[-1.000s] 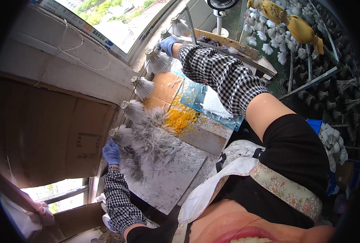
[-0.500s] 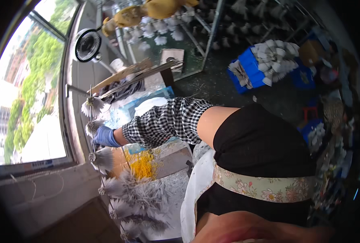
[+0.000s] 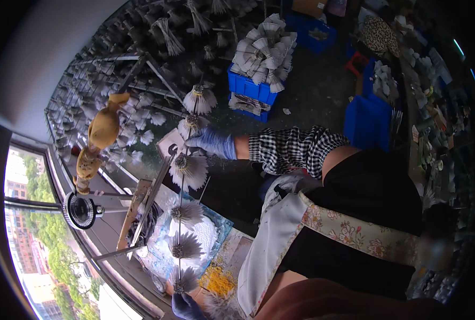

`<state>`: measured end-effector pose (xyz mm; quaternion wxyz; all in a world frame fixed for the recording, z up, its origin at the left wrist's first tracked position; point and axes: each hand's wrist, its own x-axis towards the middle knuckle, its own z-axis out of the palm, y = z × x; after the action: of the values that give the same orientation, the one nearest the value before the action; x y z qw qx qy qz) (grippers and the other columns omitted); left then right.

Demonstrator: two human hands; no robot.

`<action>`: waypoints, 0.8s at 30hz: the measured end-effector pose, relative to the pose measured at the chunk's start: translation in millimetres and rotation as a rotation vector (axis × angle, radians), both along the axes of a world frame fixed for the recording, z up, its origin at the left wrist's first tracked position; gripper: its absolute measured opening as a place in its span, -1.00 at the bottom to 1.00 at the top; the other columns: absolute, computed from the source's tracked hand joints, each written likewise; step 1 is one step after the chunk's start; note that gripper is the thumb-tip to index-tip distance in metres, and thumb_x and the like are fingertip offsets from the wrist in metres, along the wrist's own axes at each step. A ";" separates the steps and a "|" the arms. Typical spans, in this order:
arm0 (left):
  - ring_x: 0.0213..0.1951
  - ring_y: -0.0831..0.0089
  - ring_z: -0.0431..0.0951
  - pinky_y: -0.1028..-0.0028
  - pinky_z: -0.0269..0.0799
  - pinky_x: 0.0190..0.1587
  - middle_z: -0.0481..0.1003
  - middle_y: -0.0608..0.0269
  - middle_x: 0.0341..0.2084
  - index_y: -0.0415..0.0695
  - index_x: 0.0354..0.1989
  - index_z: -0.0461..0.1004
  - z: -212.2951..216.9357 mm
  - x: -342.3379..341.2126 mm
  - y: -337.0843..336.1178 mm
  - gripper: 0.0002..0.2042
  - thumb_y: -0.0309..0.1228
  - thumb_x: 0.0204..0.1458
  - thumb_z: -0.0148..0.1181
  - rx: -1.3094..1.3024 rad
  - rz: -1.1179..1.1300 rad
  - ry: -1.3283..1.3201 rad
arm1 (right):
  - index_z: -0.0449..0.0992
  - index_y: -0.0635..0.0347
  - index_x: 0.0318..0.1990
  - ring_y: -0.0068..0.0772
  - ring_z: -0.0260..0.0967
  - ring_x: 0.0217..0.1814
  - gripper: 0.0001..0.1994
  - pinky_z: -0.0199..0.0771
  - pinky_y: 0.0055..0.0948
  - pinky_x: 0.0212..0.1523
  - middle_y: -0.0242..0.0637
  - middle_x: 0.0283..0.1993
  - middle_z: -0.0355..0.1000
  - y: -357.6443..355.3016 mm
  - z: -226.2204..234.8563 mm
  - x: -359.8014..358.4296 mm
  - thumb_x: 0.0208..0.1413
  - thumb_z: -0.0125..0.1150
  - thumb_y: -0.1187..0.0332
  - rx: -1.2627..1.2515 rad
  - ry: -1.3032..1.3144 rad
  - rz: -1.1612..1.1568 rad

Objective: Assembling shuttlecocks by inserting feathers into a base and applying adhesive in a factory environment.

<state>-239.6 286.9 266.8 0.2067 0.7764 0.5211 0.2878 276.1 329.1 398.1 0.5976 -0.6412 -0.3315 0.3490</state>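
Observation:
A thin rod (image 3: pixel 180 226) strung with several grey-white fan-shaped tufts (image 3: pixel 188 169) runs lengthwise in front of me. My right hand (image 3: pixel 212 143), in a blue glove below a black-and-white checked sleeve, closes round the rod between two tufts near its far end. At the lower edge my left hand (image 3: pixel 187 307), also gloved in blue, is closed at the rod's near end, just below the lowest tuft (image 3: pixel 183 280). Part of that hand is cut off by the picture's edge. The rod hangs above a worktop with a white heap (image 3: pixel 203 234) on a blue-stained board (image 3: pixel 224 226).
Yellow rubber bands (image 3: pixel 218 281) lie on the worktop near my apron. Beyond stand metal racks (image 3: pixel 160 74) crowded with hanging tufts. A blue crate (image 3: pixel 253 88) is piled with more tufts. A small fan (image 3: pixel 80 210) and yellowish wrapped lumps (image 3: pixel 104 128) are by the window.
My right hand has carried the rod away from the window, toward the racks and crate. My left hand has come into view at the near end. The view has turned toward the racks.

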 end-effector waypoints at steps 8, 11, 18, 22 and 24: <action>-0.61 0.01 0.32 0.16 0.20 -0.51 0.27 -0.04 -0.70 -0.23 -0.59 0.29 102.9 186.4 129.7 -0.75 -0.36 0.04 0.07 0.229 -0.364 0.078 | 0.60 0.20 -0.20 -0.75 0.27 -0.59 -0.80 0.12 -0.72 -0.64 -0.47 -0.47 0.46 -80.1 78.8 156.1 0.17 0.20 0.28 0.071 0.180 -0.228; -0.63 0.27 0.28 0.29 0.25 -0.51 0.35 0.06 -0.66 -0.30 -0.40 0.44 119.2 265.6 193.9 -0.75 -0.31 0.10 0.07 0.157 -0.520 0.044 | 0.59 0.18 -0.23 -0.74 0.24 -0.59 -0.82 0.17 -0.68 -0.61 -0.49 -0.47 0.45 -94.5 86.7 209.6 0.18 0.18 0.28 0.125 0.214 -0.325; -0.65 0.20 0.25 0.24 0.15 -0.53 0.19 0.12 -0.71 -0.17 -0.62 0.22 197.3 499.6 265.7 -0.72 -0.34 0.03 0.10 0.376 -0.822 0.043 | 0.44 0.15 -0.12 -0.78 0.18 -0.59 -0.79 0.06 -0.74 -0.69 -0.51 -0.42 0.41 -152.3 107.7 333.0 0.21 0.18 0.25 0.301 0.243 -0.616; -0.57 0.15 0.42 0.25 0.32 -0.47 0.39 0.10 -0.64 -0.20 -0.45 0.42 235.5 642.7 281.4 -0.85 -0.36 0.01 0.13 0.411 -0.982 0.051 | 0.45 0.21 -0.11 -0.73 0.19 -0.56 -0.79 0.06 -0.74 -0.68 -0.49 -0.42 0.38 -209.1 114.3 397.6 0.24 0.12 0.27 0.423 0.166 -0.771; -0.51 0.11 0.48 0.25 0.38 -0.42 0.46 0.07 -0.57 -0.19 -0.39 0.47 248.0 704.5 286.9 -0.85 -0.36 0.01 0.14 0.516 -1.062 0.046 | 0.45 0.24 -0.10 -0.72 0.19 -0.56 -0.79 0.07 -0.73 -0.68 -0.48 -0.42 0.38 -232.0 112.8 427.1 0.25 0.10 0.29 0.497 0.175 -0.735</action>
<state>464.9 573.8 514.9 0.1154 0.9622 -0.0214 0.2457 703.3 97.1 510.9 0.8435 -0.5214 -0.1035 0.0764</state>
